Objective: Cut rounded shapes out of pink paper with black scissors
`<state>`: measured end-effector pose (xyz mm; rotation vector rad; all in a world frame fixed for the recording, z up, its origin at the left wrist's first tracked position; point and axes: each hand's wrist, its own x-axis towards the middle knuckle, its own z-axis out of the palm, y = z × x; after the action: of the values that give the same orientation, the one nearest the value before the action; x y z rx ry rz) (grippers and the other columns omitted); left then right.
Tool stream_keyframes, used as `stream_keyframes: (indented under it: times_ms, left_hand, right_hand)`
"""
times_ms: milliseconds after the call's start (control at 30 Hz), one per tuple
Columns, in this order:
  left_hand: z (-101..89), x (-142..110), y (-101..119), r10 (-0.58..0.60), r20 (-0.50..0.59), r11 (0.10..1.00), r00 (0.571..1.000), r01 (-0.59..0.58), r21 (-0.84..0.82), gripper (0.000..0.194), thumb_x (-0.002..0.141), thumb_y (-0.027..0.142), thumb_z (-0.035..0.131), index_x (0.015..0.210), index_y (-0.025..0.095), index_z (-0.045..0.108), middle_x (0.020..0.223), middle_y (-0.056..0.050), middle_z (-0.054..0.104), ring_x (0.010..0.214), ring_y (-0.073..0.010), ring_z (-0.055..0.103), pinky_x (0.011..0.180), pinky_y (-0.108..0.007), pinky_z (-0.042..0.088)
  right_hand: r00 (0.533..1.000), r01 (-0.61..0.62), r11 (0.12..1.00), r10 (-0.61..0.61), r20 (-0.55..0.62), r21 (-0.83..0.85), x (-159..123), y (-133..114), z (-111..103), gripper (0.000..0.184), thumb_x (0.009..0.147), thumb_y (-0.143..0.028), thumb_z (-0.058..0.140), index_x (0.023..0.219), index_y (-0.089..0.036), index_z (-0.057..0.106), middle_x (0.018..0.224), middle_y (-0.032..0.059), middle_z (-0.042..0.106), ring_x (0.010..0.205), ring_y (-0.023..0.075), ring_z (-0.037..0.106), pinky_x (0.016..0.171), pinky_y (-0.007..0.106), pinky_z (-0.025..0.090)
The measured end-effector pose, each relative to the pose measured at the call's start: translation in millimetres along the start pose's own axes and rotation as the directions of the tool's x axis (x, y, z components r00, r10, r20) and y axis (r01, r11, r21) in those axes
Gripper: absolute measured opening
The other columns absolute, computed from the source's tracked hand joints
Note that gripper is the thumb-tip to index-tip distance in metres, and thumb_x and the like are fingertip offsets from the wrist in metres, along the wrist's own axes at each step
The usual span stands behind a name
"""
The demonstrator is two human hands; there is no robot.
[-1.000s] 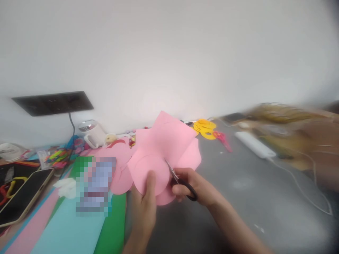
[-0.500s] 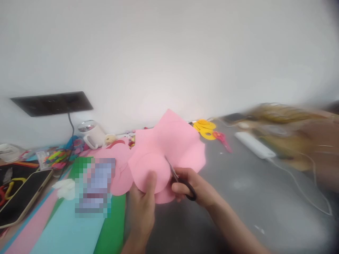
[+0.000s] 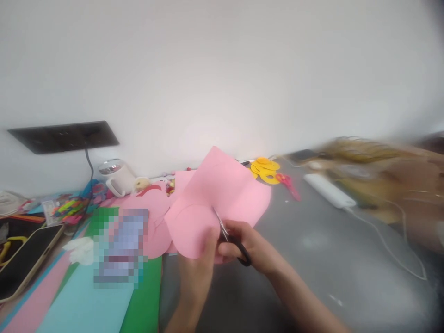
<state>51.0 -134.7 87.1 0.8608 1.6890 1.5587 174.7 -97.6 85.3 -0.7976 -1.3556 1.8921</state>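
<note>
Two bare hands worked on pink paper point(image 3: 225, 185) raised over a grey tabletop point(image 3: 298, 277), in the middle of the view. The paper had a peaked upper corner, and a round pink shape point(image 3: 192, 226) showed at its lower left; whether that was a separate disc or part of the sheet could not be told. The open blades of the black-handled scissors point(image 3: 245, 255) met the paper just beside the round's right edge.

As a judgement, a clean cut there called for short, even bites close to the curve, the sheet turned into the blades rather than the wrist twisted, and the left thumb kept clear of the tips.

The left hand point(image 3: 197, 273) came up from below, gripping the paper — its blurred thumb lay over the round, its fingers mostly hidden. The right hand point(image 3: 258, 245) was closed around the scissor handles, its forearm slanting in from the lower right, the blades pointing up and left. Yellow rings point(image 3: 268, 176) and pink scissors point(image 3: 293, 189) lay beyond, to the right.
</note>
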Motion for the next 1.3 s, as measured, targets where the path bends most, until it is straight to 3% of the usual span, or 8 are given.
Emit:
stream_keyframes:
  times_ms: [167, 400, 967, 1300]
  left_hand:
    - [-3.9, -1.5, 0.9, -0.014, 0.013, 0.999, 1.000, 0.013, 0.046, 0.039, 0.063, 0.048, 0.071, 0.084, 0.016, 0.068, 0.082, -0.008, 0.073, 0.091, -0.0303, 0.067, 0.089, -0.046, 0.049]
    - [-6.1, -2.9, 5.2, -0.023, 0.036, 1.000, 0.999, 0.022, 0.022, 0.042, 0.064, 0.046, 0.073, 0.092, 0.016, 0.065, 0.092, -0.009, 0.072, 0.100, -0.0296, 0.064, 0.093, -0.045, 0.047]
    - [-9.4, -5.1, 11.7, 0.016, 0.070, 0.999, 0.997, -0.018, 0.037, 0.043, 0.063, 0.044, 0.071, 0.097, 0.017, 0.064, 0.100, -0.010, 0.070, 0.105, -0.0314, 0.061, 0.092, -0.045, 0.046]
    - [-11.1, -1.2, 5.9, 0.042, 0.067, 0.998, 0.997, -0.045, 0.037, 0.055, 0.062, 0.046, 0.072, 0.106, 0.016, 0.060, 0.110, -0.014, 0.067, 0.104, -0.0316, 0.062, 0.089, -0.046, 0.048]
  right_hand:
    - [0.999, 0.041, 0.999, -0.041, 0.001, -0.014, 0.0, -1.9, -3.4, 0.045, 0.058, -0.041, 0.085, 0.080, -0.012, 0.057, 0.067, -0.0024, 0.051, 0.061, 0.0095, 0.043, 0.054, 0.022, 0.034]
    - [0.998, 0.056, 0.997, -0.055, 0.021, -0.053, -0.6, -4.5, -4.9, 0.046, 0.058, -0.043, 0.084, 0.082, -0.013, 0.059, 0.066, -0.0032, 0.049, 0.060, 0.0095, 0.041, 0.054, 0.022, 0.033]
    - [0.996, 0.063, 0.996, -0.059, 0.070, -0.058, -3.4, -7.0, -6.2, 0.047, 0.061, -0.046, 0.082, 0.087, -0.013, 0.061, 0.069, -0.0017, 0.050, 0.062, 0.0105, 0.043, 0.057, 0.023, 0.039]
    - [0.997, 0.070, 0.995, -0.067, 0.047, -0.066, -6.0, -6.6, -5.7, 0.046, 0.062, -0.046, 0.081, 0.087, -0.012, 0.062, 0.071, 0.0002, 0.054, 0.064, 0.0118, 0.048, 0.058, 0.025, 0.043]
